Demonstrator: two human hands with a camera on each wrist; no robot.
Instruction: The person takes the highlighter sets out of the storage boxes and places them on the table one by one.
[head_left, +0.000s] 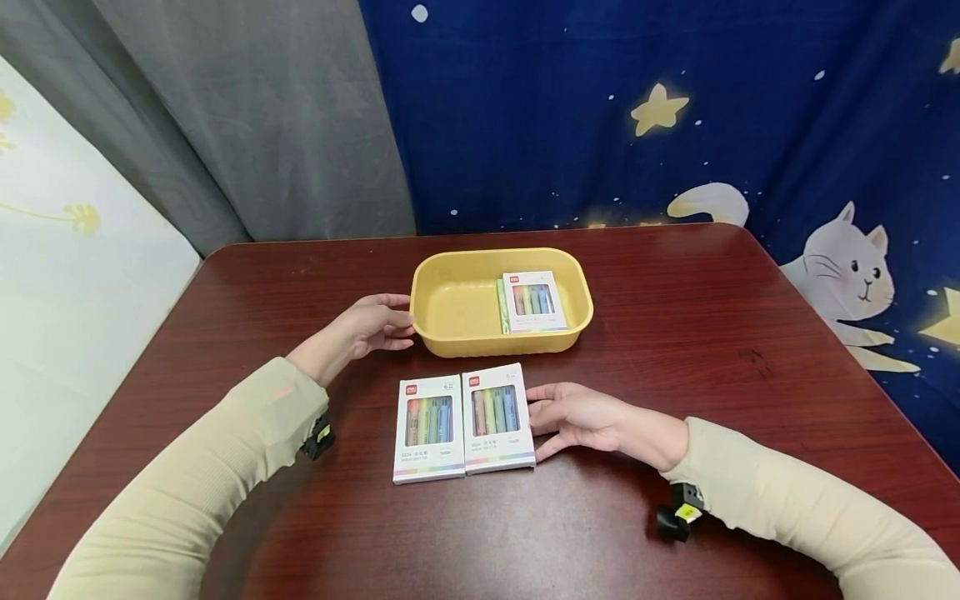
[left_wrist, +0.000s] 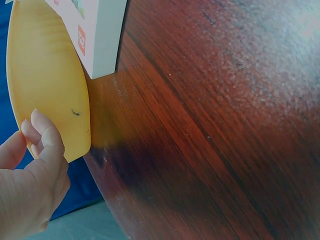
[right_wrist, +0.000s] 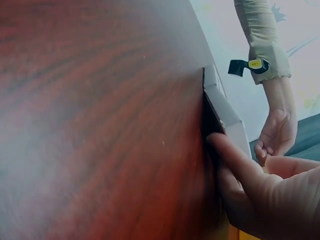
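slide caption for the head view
Left grip at a yellow basket, right grip at a white box beside its twin.

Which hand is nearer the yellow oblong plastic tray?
Left hand, at the left end of the tray; right hand on its near side, beside a white rectangular cardboard box.

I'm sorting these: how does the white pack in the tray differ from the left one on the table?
The tray pack sits in the yellow tray, the left pack on the table. A green strip shows beside the tray pack; beside the left pack, another white pack. Both are white and windowed.
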